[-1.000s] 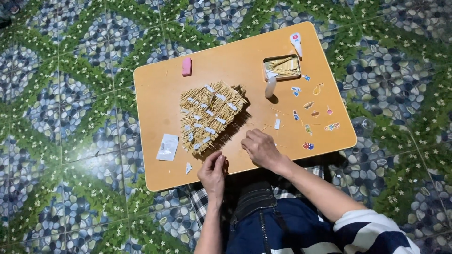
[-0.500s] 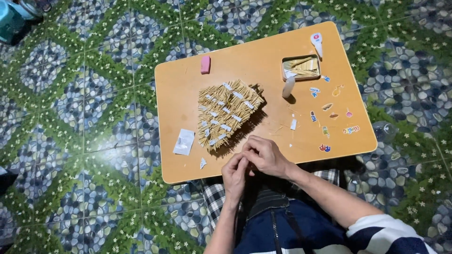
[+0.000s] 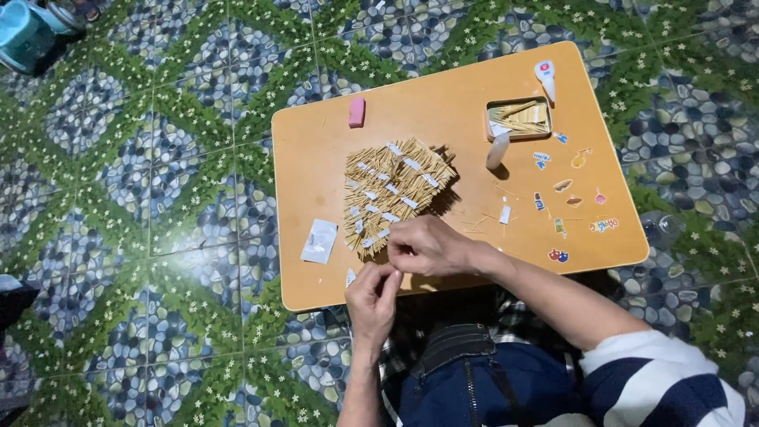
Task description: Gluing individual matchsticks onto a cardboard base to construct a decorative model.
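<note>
A low orange table [image 3: 443, 111] carries a heap of small stick bundles [image 3: 395, 190], each wrapped with a white paper band. My right hand [image 3: 427, 245] and my left hand [image 3: 373, 296] meet at the table's near edge, just in front of the heap. Their fingertips pinch together on something small that I cannot make out. A flat white paper piece [image 3: 319, 240] lies left of the hands.
An open metal tin of loose sticks [image 3: 519, 119], a white tube [image 3: 498, 150], a white pen-like tool [image 3: 546, 77] and a pink eraser [image 3: 356, 111] lie on the table. Several stickers dot its right side. Patterned floor tiles surround it; a teal container [image 3: 24, 35] stands far left.
My two hands have come together at the near edge of the table, the left rising to meet the right. The camera view has shifted, so the table sits further right.
</note>
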